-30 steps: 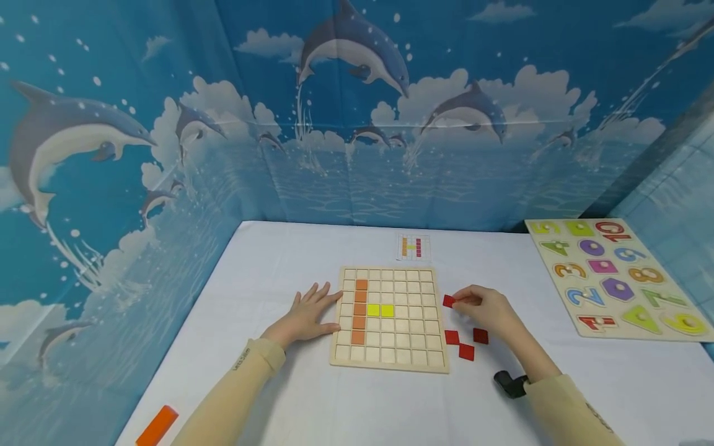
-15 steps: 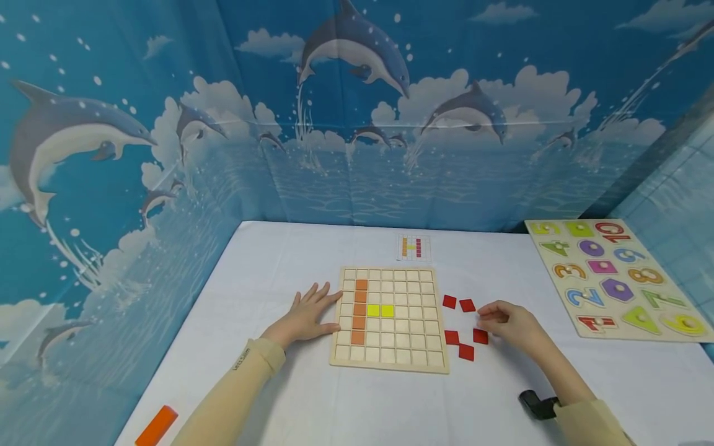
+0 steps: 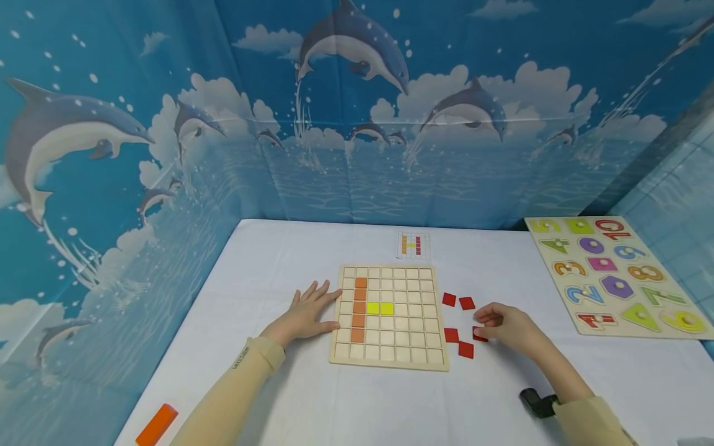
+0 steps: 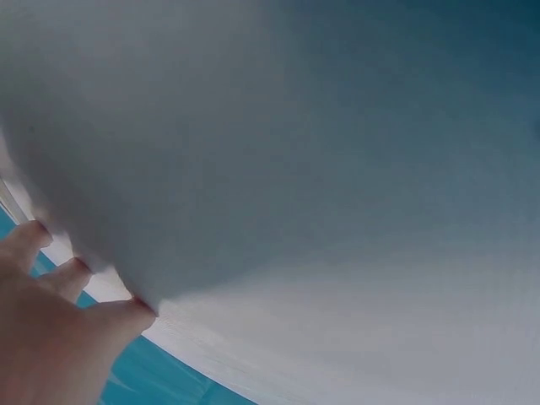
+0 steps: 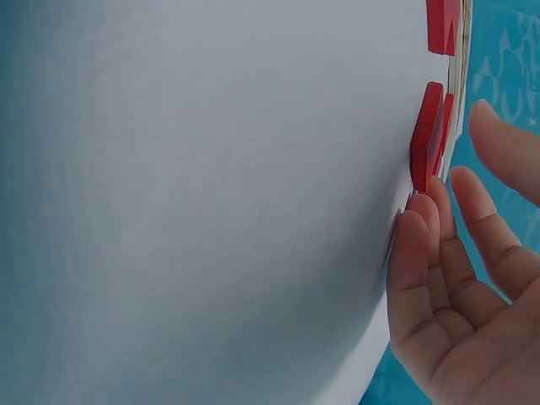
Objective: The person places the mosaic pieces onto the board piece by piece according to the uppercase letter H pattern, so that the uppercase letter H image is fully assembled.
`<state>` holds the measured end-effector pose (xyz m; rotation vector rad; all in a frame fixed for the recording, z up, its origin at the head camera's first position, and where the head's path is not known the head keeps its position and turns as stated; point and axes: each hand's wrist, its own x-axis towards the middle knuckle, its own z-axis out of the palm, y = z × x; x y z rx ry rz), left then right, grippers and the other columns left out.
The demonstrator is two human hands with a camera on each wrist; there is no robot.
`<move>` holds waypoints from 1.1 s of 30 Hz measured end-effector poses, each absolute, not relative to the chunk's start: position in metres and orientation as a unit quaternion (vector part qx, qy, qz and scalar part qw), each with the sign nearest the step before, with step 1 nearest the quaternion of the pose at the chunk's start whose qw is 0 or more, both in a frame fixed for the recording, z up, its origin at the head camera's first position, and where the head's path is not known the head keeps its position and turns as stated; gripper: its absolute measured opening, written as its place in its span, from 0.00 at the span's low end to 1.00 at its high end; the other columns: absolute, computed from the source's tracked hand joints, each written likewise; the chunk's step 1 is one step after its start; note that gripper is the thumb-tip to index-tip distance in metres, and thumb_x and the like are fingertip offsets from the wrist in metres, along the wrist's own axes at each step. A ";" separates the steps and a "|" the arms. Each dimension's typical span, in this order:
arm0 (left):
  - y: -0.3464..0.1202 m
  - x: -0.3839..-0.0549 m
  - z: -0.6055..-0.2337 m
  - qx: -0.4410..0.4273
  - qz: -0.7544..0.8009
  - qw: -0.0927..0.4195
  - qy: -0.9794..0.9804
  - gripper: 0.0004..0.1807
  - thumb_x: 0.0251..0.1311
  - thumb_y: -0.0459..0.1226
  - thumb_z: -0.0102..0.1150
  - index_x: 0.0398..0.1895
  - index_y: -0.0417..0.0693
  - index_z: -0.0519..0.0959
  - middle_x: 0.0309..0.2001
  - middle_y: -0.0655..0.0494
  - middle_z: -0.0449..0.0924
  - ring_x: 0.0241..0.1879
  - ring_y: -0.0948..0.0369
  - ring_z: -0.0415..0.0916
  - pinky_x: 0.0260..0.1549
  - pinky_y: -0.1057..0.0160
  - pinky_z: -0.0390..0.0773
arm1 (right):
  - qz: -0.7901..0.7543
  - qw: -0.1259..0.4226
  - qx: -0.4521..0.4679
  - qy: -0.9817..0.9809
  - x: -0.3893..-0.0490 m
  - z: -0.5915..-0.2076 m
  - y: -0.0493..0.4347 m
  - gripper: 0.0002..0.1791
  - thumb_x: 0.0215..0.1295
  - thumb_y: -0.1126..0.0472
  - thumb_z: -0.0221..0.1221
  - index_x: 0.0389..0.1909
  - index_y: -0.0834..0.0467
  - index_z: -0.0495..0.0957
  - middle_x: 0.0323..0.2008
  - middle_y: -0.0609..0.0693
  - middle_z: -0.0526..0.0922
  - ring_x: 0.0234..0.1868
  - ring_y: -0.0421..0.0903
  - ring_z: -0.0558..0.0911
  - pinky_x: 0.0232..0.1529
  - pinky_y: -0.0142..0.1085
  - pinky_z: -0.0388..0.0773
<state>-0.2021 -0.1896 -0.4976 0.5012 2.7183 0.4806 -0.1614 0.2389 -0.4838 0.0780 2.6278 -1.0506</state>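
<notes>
A wooden grid board [image 3: 404,363] lies in the middle of the table in the head view. A column of orange tiles [image 3: 359,306] and two yellow tiles [image 3: 380,308] sit in its squares. My left hand [image 3: 304,314] rests with spread fingers at the board's left edge, fingertips and thumb touching the frame. Right of the board lie several loose red square tiles [image 3: 451,335]. My right hand [image 3: 512,328] reaches over the rightmost red tile [image 3: 478,334], partly hiding it. In the right wrist view its thumb and fingers stand apart, fingertips [image 5: 412,228] close to a red tile [image 5: 426,139].
A small pattern card [image 3: 413,246] lies behind the board. At the right is a number and shape puzzle board [image 3: 619,282]. An orange block [image 3: 157,425] lies at the front left. A dolphin-printed curtain [image 3: 334,173] hangs behind the table.
My right hand has moved right from the upper red tiles, leaving two of them in view there, then lowered its thumb to the rightmost tile. The left hand stays in place.
</notes>
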 end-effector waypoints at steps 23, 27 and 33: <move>-0.191 -0.201 -0.498 0.184 0.183 0.165 0.952 0.43 0.61 0.58 0.61 0.77 0.64 0.56 0.80 0.50 0.44 0.79 0.45 0.35 0.72 0.33 0.36 | -0.320 0.172 0.029 0.931 -0.158 -0.483 0.236 0.14 0.55 0.62 0.71 0.38 0.61 0.78 0.29 0.51 0.74 0.36 0.47 0.72 0.34 0.35 0.74; -0.192 -0.201 -0.498 0.183 0.182 0.164 0.952 0.43 0.61 0.58 0.61 0.77 0.64 0.56 0.80 0.50 0.44 0.79 0.45 0.35 0.73 0.33 0.36 | -0.316 0.174 0.028 0.932 -0.157 -0.483 0.236 0.15 0.54 0.61 0.72 0.36 0.60 0.76 0.28 0.51 0.73 0.35 0.47 0.72 0.34 0.35 0.73; -0.192 -0.201 -0.499 0.185 0.183 0.163 0.952 0.43 0.61 0.58 0.61 0.77 0.64 0.56 0.80 0.50 0.44 0.79 0.45 0.35 0.73 0.33 0.36 | -0.317 0.183 0.035 0.930 -0.156 -0.479 0.237 0.15 0.54 0.61 0.72 0.35 0.60 0.75 0.28 0.51 0.72 0.35 0.47 0.72 0.33 0.35 0.73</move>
